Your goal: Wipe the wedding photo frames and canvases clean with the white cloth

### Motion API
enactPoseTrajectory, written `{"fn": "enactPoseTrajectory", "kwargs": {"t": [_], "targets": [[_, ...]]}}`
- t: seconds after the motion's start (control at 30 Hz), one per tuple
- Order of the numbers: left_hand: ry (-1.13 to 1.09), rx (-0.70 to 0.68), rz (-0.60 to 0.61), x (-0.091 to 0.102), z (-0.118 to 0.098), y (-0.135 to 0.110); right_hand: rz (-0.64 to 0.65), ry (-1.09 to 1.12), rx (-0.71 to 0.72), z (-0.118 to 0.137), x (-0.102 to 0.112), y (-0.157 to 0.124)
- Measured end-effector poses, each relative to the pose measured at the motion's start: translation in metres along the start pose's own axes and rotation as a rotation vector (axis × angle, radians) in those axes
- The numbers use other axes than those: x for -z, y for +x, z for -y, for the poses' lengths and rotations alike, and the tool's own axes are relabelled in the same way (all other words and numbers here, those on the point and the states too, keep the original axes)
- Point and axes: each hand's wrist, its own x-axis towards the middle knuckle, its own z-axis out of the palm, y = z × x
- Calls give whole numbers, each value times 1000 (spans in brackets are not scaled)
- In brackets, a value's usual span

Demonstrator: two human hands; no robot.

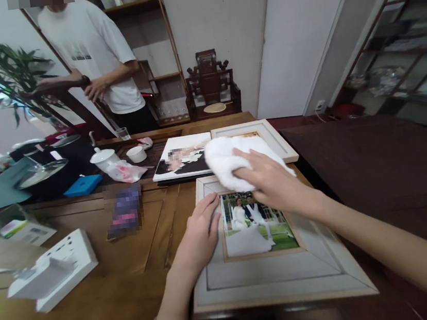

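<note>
Plainly, we have a white cloth in our right hand, its fingers pressed into the folds and bunching the fabric. The cloth sits over the far edge of the nearest picture frame and overlaps the frame behind it in our view; we cannot tell which of the 2 it touches. Our left hand grips nothing — its fingers lie flat and close together on the frame's left border, the tips at the upper left corner of the photo. That photo shows 2 people seated outdoors, 1 in a white gown, and a wide pale border surrounds it.

The frame lies face up along the near edge of the wooden table. Beyond it we see a second frame and, to its left, a printed panel. Farther left stand a small white cup, a blue box and a pot with a glass lid; nearer us lies a white power strip with something plugged in.

Across the table, a person in a white T-shirt stands with both hands near waist height — to the left of a carved wooden chair.
</note>
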Motion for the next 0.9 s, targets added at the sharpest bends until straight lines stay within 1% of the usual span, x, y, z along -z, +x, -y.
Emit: {"fn": "enactPoseTrajectory", "kwargs": {"t": [0.07, 0.1, 0.17, 0.2, 0.27, 0.37, 0.5, 0.6, 0.67, 0.7, 0.77, 0.83, 0.87, 0.9], "targets": [[5, 16, 19, 3, -4, 2, 87, 2, 131, 8, -8, 18], [7, 24, 26, 4, -5, 2, 144, 2, 169, 11, -13, 24], [-2, 15, 26, 6, -8, 4, 233, -1, 193, 16, -22, 28], [-9, 2, 22, 6, -8, 4, 252, -6, 185, 17, -24, 27], [-12, -18, 19, 5, -6, 4, 256, -20, 155, 13, -25, 18], [15, -6, 25, 1, 1, 4, 270, -69, 85, 0, -19, -7], [32, 10, 41, -1, 5, 3, 274, -173, -35, -20, -4, -42], [37, 14, 42, -1, 4, 3, 278, -221, -92, -32, 13, -59], [43, 15, 33, -1, 3, 4, 254, -273, -152, -37, 25, -66], [47, 16, 26, -1, 3, 4, 217, -309, -195, -39, 30, -68], [53, 14, 7, -1, 2, 4, 89, -380, -256, -42, 35, -71], [52, 0, -11, -1, 3, 5, -16, -408, -235, -41, 30, -70], [50, -7, -16, -2, 3, 5, -25, -397, -203, -39, 25, -69], [50, -14, -18, -1, 3, 5, -5, -378, -171, -37, 18, -68]]}}
